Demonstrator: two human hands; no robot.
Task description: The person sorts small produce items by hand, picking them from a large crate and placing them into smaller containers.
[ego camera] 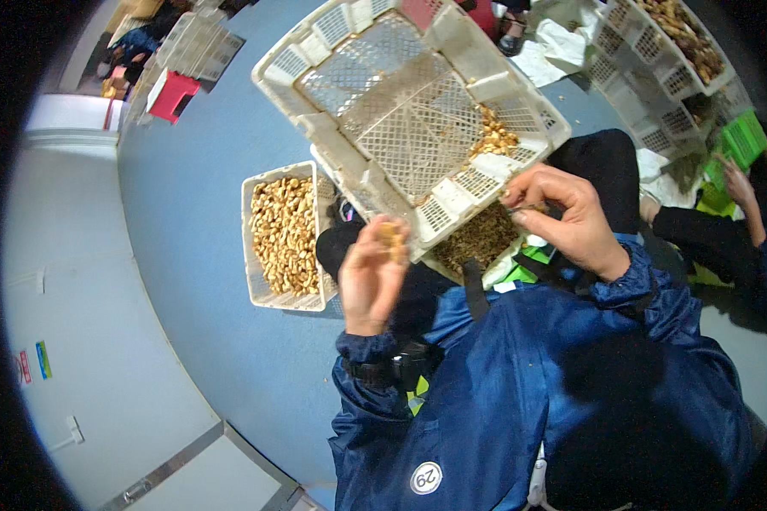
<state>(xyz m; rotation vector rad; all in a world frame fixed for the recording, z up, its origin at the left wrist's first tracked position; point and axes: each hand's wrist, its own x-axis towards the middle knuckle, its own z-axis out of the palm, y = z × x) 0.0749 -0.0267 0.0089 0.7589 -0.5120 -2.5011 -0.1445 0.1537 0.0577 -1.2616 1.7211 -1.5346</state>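
Observation:
My left hand, somewhat blurred, holds a small yellowish-brown piece, apparently a mushroom, at the near left corner of a tilted white plastic crate. Beyond the crate's near right corner, my right hand pinches a small dark item whose kind I cannot tell. Small brown mushrooms lie heaped in the crate's right corner, over its mesh bottom. Below the crate, between my legs, a container lined with white and green material holds dark brown scraps.
At the left, a white crate full of small brown mushrooms stands on the blue floor. Stacked crates and another person's hand are at the right. A red plastic stool stands at the upper left, near a pale wall.

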